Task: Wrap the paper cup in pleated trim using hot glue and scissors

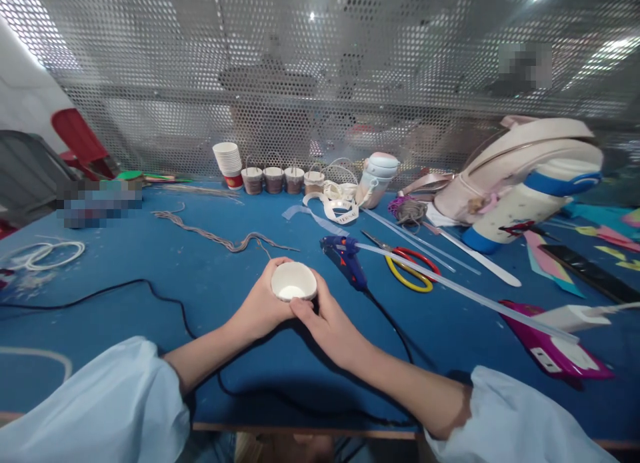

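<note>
A small white paper cup [294,281] is held between both hands above the blue table, its open mouth tilted toward me. My left hand [267,300] wraps around its left side. My right hand [327,320] grips the right side, with the thumb at the near rim. The cup's outer wall is mostly hidden by the fingers. Beyond the cup lies a brownish-grey bundle of yarn [225,240], one strand of which runs toward my left hand. To the right rests a blue hot glue gun [345,260] with a long clear glue stick [450,280] in it.
Scissors [410,266] with red and yellow handles lie right of the glue gun. At the back stand stacked paper cups [227,160] and several yarn-wrapped cups [273,180]. A bottle [530,206], a pink bag [475,176] and a magenta power strip [555,346] occupy the right. Black cable [143,283] crosses the table.
</note>
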Motion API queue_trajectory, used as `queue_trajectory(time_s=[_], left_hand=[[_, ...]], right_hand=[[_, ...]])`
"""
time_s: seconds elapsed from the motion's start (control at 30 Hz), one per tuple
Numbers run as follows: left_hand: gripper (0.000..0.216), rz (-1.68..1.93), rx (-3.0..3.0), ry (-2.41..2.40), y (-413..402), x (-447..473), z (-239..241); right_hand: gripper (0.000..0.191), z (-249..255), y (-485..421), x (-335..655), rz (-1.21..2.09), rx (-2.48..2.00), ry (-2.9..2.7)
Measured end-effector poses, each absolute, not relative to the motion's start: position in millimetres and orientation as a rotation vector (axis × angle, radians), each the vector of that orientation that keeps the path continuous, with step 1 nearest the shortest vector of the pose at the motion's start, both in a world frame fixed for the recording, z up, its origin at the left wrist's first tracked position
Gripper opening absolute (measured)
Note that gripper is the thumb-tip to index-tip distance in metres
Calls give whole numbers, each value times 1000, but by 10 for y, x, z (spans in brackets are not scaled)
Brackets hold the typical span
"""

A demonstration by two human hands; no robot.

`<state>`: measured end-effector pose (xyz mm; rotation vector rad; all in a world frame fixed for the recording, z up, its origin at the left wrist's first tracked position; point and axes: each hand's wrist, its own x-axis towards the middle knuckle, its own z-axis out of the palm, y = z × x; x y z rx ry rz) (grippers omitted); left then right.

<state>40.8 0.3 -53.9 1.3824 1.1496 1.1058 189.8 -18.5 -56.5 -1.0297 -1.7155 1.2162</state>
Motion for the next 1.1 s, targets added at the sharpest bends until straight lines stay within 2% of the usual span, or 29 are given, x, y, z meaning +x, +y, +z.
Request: queue_trajectory(time_s=[0.13,0.2,0.33,0.57,0.8,1.03,1.1], left_hand=[[67,1107,1345,1160,6,411,-543],[66,1101,1372,1170,2,409,-536],[63,1085,1414,1177,-4,402,-517],[61,1082,1495,1072,14,381,-549],[57,1108,1533,1067,12,380,-610],[44,1002,1674,1106,-4,320,-436],[50,927,1694,1144,6,229,-354]], right_hand=[[83,-550,-140,1916,1271,-1133,-1566],[89,-549,-87,1913,1199,-1132,-1472],[87,-518,29,1858,998,-1027,-1474],[66,-471,63,1777,1065,-1080,-1660],[67,-482,44,1776,1054,-1066,-1670],[73,-537,45,1782,1039,-1079,-1682],[71,-554,43,1791,1025,-1099,-1683]])
